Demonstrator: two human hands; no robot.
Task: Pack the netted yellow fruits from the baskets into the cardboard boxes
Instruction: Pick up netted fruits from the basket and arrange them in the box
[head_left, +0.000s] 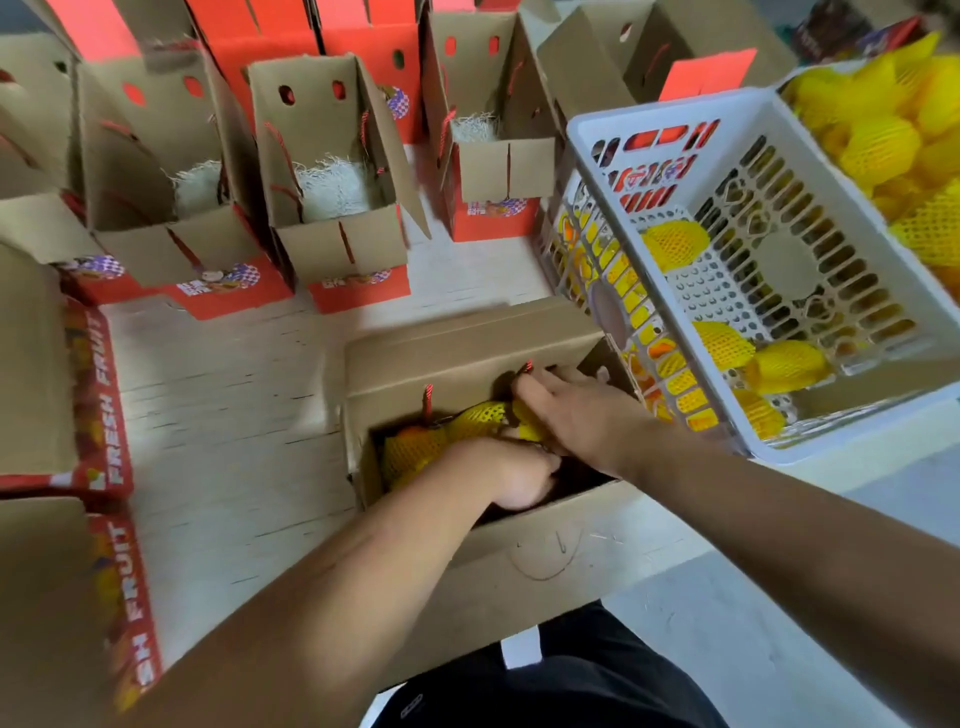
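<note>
Head view: both hands down inside the open brown cardboard box (467, 551) directly in front of the body. Left hand (511, 475) sunk into the right part of the opening, fingers curled downward out of sight; grip there cannot be told. Right hand (566, 410) reaching in from the right, fingers bent over a yellow foam-netted fruit (480, 415) at the box's far wall, apparently pressing or holding it; contact plain, a full grasp not certain. Another netted fruit (413, 452) already lying in the left end of the box, touching the first. Row running left to right along the box's long axis, with the dark gap under the left hand as the remaining room.

Supply to the right: tilted white slotted plastic basket (675, 111) just beside the box, a few netted fruits (784, 366) left at its low near end. Right hand clearly the nearer one for the next pick; short reach, up and to the right over the basket's rim. A second white basket (810, 83) behind it, heaped with more netted yellow fruits.

Edges to mind: the upright far flap with red cord handles (427, 400) standing close by the right fingers. Beyond, on the pale floor (234, 389), open red-and-brown empty boxes (337, 244) lined with white shredded padding (332, 187), well apart from the hands.
</note>
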